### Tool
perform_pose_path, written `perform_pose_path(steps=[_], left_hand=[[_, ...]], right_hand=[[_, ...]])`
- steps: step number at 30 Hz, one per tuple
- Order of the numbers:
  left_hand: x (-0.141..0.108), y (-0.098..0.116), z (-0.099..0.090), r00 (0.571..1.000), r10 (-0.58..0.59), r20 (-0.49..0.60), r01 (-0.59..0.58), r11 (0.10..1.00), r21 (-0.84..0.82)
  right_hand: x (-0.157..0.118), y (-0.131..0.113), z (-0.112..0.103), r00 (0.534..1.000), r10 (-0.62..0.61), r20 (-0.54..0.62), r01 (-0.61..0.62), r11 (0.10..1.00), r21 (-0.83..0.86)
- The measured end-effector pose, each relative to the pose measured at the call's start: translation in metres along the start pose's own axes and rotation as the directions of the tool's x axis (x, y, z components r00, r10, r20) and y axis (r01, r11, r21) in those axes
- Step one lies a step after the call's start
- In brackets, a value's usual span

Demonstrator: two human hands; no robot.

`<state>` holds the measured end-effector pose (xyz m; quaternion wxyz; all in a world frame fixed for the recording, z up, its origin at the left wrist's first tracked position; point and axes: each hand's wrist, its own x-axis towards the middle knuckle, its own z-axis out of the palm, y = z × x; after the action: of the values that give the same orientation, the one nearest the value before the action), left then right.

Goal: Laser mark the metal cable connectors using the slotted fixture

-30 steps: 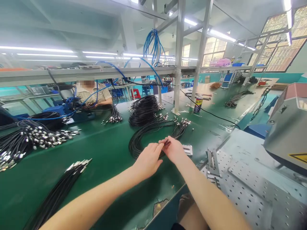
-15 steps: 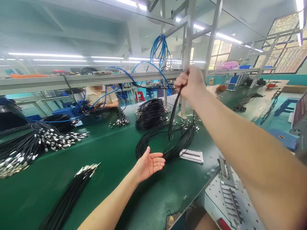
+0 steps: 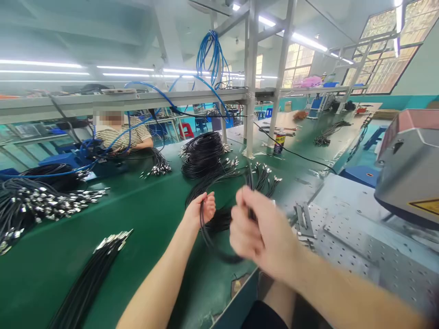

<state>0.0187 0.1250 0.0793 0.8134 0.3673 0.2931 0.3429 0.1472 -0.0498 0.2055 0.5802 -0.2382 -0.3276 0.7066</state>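
Item: black cables (image 3: pixel 206 235), one curved bunch, slung between my two hands above the desk (image 3: pixel 154 246). Lie: from the left hand (image 3: pixel 203 209) the bunch drops, bows toward me and runs across to the right hand (image 3: pixel 257 228); both touch it, and the right is nearer my camera. Left hand: fingers curled round the cables. Right hand: closed in a fist on them, dark strands showing above it. Beyond the hands: one stacked black coil (image 3: pixel 202 157). To the left: one straight bundle (image 3: pixel 85 274) and one heap of metal-tipped leads (image 3: pixel 51 198). To the right: one perforated plate (image 3: pixel 346 246). Defects of view: right fist and low bend blurred; strands inside both grips hidden, count unreadable; the straight bundle's near end cut off by the frame.
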Motion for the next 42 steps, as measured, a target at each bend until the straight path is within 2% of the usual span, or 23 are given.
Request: perform_pose_path(steps=[3, 5, 7, 9, 11, 13, 15, 18, 20, 22, 24, 28, 29, 31, 33, 36, 39, 40, 42], left_hand=[[0.001, 0.011, -0.003, 0.987, -0.158, -0.004, 0.158, 0.987, -0.004], [0.0, 0.023, 0.013, 0.978, -0.208, -0.004, 0.208, 0.978, 0.005], [-0.001, 0.038, 0.04, 0.975, -0.222, 0.028, 0.221, 0.975, 0.034], [-0.002, 0.057, 0.073, 0.973, -0.208, 0.103, 0.199, 0.976, 0.091], [-0.002, 0.079, 0.103, 0.977, -0.142, 0.157, 0.127, 0.986, 0.104], [0.003, 0.1, 0.122, 0.989, -0.056, 0.137, 0.052, 0.998, 0.032], [0.013, 0.116, 0.129, 0.997, 0.008, 0.076, -0.004, 0.999, -0.05], [0.028, 0.127, 0.118, 0.997, 0.042, -0.064, -0.043, 0.999, -0.016], [0.032, 0.12, 0.104, 0.989, 0.028, -0.142, -0.018, 0.997, 0.072], [0.027, 0.1, 0.09, 0.982, -0.027, -0.187, 0.054, 0.988, 0.142], [0.013, 0.065, 0.077, 0.969, -0.107, -0.221, 0.152, 0.968, 0.197], [-0.029, -0.024, 0.058, 0.933, -0.244, -0.265, 0.321, 0.895, 0.309], [-0.037, -0.045, 0.057, 0.924, -0.262, -0.277, 0.354, 0.86, 0.367], [-0.048, -0.079, 0.061, 0.909, -0.297, -0.292, 0.394, 0.84, 0.374], [-0.049, -0.099, 0.074, 0.905, -0.331, -0.269, 0.406, 0.861, 0.307], [-0.042, -0.103, 0.102, 0.928, -0.33, -0.171, 0.364, 0.901, 0.236], [-0.042, -0.078, 0.13, 0.932, -0.359, -0.045, 0.356, 0.891, 0.281], [-0.046, -0.065, 0.139, 0.919, -0.394, 0.017, 0.366, 0.869, 0.333], [-0.062, -0.033, 0.159, 0.856, -0.486, 0.178, 0.325, 0.774, 0.544]], right_hand=[[-0.041, 0.043, -0.032, 0.995, 0.048, -0.087, -0.053, 0.997, -0.052], [-0.056, 0.057, -0.049, 0.99, 0.022, -0.138, -0.033, 0.996, -0.078], [-0.065, 0.061, -0.061, 0.984, -0.012, -0.18, -0.001, 0.998, -0.07], [-0.072, 0.058, -0.069, 0.978, -0.049, -0.204, 0.042, 0.998, -0.04], [-0.08, 0.053, -0.074, 0.971, -0.081, -0.225, 0.083, 0.997, 0.001], [-0.089, 0.051, -0.076, 0.96, -0.102, -0.259, 0.119, 0.992, 0.052], [-0.098, 0.054, -0.077, 0.95, -0.109, -0.293, 0.143, 0.985, 0.098], [-0.112, 0.072, -0.081, 0.944, -0.083, -0.319, 0.135, 0.98, 0.146], [-0.121, 0.091, -0.087, 0.949, -0.012, -0.314, 0.067, 0.984, 0.165], [-0.129, 0.112, -0.095, 0.957, 0.074, -0.281, -0.03, 0.987, 0.16], [-0.136, 0.131, -0.102, 0.96, 0.135, -0.246, -0.105, 0.986, 0.131], [-0.141, 0.149, -0.106, 0.963, 0.165, -0.213, -0.161, 0.986, 0.034], [-0.141, 0.15, -0.105, 0.965, 0.175, -0.195, -0.176, 0.984, 0.015], [-0.139, 0.151, -0.099, 0.968, 0.208, -0.143, -0.213, 0.977, -0.019], [-0.136, 0.155, -0.094, 0.964, 0.254, -0.082, -0.259, 0.965, -0.043], [-0.132, 0.17, -0.091, 0.952, 0.307, -0.002, -0.307, 0.952, -0.016], [-0.129, 0.179, -0.095, 0.961, 0.278, -0.011, -0.278, 0.96, 0.022], [-0.128, 0.176, -0.097, 0.97, 0.242, -0.031, -0.242, 0.97, 0.006], [-0.124, 0.159, -0.101, 0.988, 0.137, -0.069, -0.14, 0.989, -0.041]])
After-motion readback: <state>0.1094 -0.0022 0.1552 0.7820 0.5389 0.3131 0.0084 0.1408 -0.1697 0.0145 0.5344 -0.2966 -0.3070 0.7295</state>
